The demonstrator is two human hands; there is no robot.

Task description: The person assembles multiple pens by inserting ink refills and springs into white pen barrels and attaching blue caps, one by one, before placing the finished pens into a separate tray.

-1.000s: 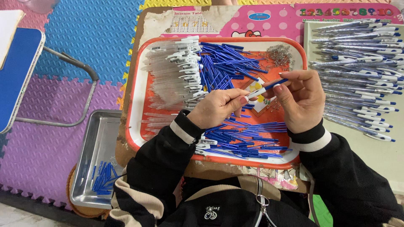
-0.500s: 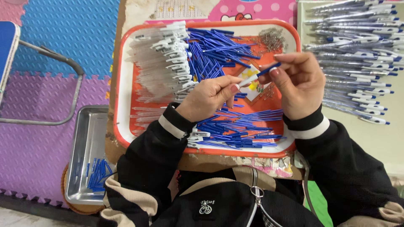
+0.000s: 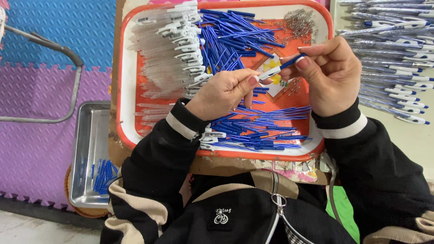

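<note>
My left hand [image 3: 224,92] pinches the white end of a pen part [image 3: 271,72], while my right hand [image 3: 329,72] holds its blue refill end [image 3: 293,59]. Both hands hover over an orange tray with a white rim [image 3: 125,108]. The tray holds a row of clear pen barrels with white clips [image 3: 174,49] on its left. Loose blue refills [image 3: 235,40] are piled in the middle and along the near side [image 3: 266,129]. A small heap of metal springs [image 3: 300,22] lies at the far right corner of the tray.
Finished pens [image 3: 393,58] lie in a stack on the surface to the right. A metal tray [image 3: 88,135] with some blue refills [image 3: 104,174] sits low on the left. Blue and purple foam floor mats [image 3: 40,131] and a metal chair frame [image 3: 68,54] are further left.
The view has shifted closer and downward over the tray. My hands stay together on the same pen part, with the blue refill tilted slightly more toward the right hand.
</note>
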